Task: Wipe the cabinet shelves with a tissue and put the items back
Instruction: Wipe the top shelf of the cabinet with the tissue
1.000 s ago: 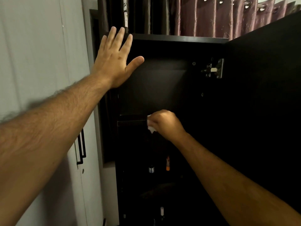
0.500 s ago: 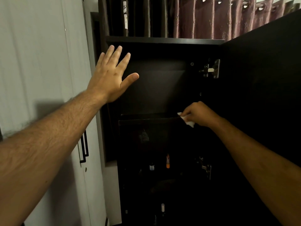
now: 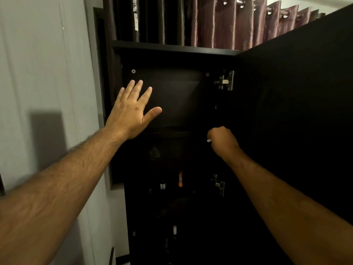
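Wiping the top shelf (image 3: 168, 133), my right hand (image 3: 222, 141) clutches the tissue (image 3: 209, 140); left hand (image 3: 131, 110) spread, holding nothing; lower shelves, items pending.

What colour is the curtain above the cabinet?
The curtain is dusty mauve-pink with a faint embossed pattern, seen in the head view, the only one.

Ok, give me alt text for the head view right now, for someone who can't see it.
A right hand grips a white tissue at the right end of a shelf in an open dark cabinet, while the left hand is spread open in front of the cabinet's upper left. Small bottles stand dimly on lower shelves.
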The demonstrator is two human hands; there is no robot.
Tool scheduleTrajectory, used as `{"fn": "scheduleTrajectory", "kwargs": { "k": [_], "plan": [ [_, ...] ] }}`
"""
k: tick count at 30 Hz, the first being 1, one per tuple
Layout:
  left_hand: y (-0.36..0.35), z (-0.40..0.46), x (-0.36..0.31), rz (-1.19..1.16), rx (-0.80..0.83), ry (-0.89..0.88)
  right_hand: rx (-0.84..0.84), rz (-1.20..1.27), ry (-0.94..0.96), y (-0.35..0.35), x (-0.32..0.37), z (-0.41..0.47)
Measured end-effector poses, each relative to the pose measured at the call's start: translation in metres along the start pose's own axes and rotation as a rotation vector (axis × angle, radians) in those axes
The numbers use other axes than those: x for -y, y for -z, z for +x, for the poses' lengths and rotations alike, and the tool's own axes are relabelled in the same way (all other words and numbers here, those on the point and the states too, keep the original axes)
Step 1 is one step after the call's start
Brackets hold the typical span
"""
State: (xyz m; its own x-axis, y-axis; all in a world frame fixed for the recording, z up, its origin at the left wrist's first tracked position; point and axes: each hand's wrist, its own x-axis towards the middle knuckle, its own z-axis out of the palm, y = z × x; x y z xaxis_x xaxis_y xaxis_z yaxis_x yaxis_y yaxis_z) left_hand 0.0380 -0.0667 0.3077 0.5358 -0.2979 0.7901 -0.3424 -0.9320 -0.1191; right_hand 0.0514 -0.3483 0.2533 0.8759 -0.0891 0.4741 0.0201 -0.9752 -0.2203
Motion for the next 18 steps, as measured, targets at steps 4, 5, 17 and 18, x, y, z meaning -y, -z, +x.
{"fn": "scheduleTrajectory", "kwargs": {
  "k": [4,5,17,18],
  "plan": [
    [-0.002,-0.015,-0.018,-0.014,0.036,0.014,0.094,0.011,0.008,-0.001,-0.009,-0.020],
    [-0.002,-0.020,-0.023,-0.019,0.045,0.019,0.089,0.019,0.020,-0.002,-0.013,-0.023],
    [-0.032,-0.153,-0.106,-0.080,0.294,0.216,0.222,0.232,0.167,-0.033,-0.051,-0.127],
    [-0.034,-0.171,-0.114,-0.107,0.320,0.231,0.256,0.260,0.166,-0.040,-0.053,-0.140]
  ]
}}
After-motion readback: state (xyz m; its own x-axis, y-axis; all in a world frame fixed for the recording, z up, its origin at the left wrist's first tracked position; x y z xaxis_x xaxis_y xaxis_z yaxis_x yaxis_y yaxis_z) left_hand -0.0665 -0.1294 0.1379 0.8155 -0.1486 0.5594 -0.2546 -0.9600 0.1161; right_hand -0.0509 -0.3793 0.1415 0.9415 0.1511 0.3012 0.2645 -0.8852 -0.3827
